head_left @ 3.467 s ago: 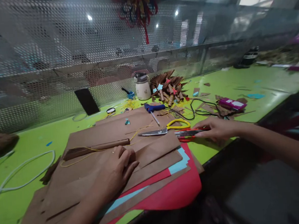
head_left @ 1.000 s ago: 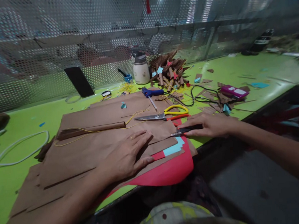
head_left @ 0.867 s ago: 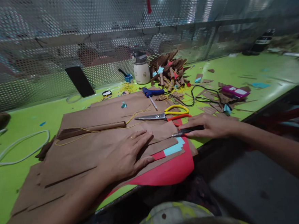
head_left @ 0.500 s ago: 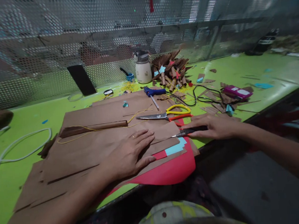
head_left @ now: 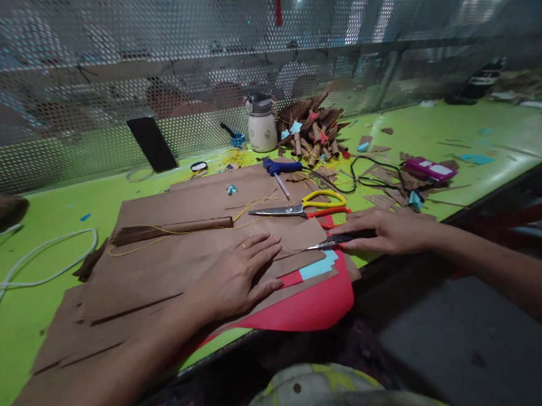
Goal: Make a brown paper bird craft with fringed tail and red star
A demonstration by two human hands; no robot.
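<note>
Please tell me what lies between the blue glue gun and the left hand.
Between the glue gun and the left hand, the head view shows yellow-handled scissors and yellow thread on brown paper.

The lime-green desk (head_left: 492,124) carries a stack of brown paper sheets (head_left: 165,275) from mid-view toward eight o'clock. Around it lie a white cable (head_left: 95,243) at nine and a purple device (head_left: 431,168) at three; a pale flask (head_left: 262,132) stands at twelve.

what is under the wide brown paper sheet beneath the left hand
Jutting past its edges: more brown paper sheets, light-blue paper and bright red paper. Whatever lies farther in is covered by the wide brown sheet.
</note>
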